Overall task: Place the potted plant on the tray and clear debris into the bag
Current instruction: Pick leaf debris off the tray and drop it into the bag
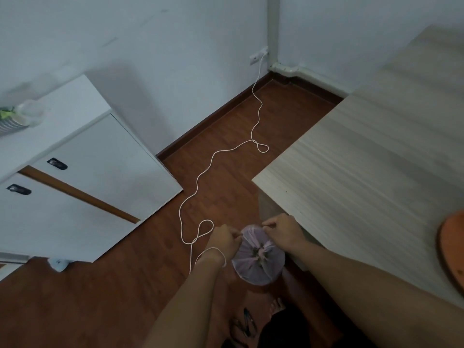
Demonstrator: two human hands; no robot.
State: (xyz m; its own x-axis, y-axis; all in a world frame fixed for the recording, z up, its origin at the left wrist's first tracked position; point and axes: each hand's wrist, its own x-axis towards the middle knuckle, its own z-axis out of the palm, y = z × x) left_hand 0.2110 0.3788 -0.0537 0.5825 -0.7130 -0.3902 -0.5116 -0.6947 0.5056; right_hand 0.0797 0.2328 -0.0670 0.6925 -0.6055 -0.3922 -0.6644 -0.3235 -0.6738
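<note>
Bag: sitting on the floor, just beside the table corner.
Fingers: left hand and right hand are each pinching its gathered top.
Doing it well: pulling both ends evenly, probably tying it snug.
Look: thin pale pink plastic, bulging, dark debris showing through.

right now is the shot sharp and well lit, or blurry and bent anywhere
Head view: dim, flat indoor light with no glare; the pale wood-grain table and round orange tray are smeared by motion blur; wide-angle bending curves the white cabinet; the translucent pink plastic bag between both hands is fairly clear.
</note>
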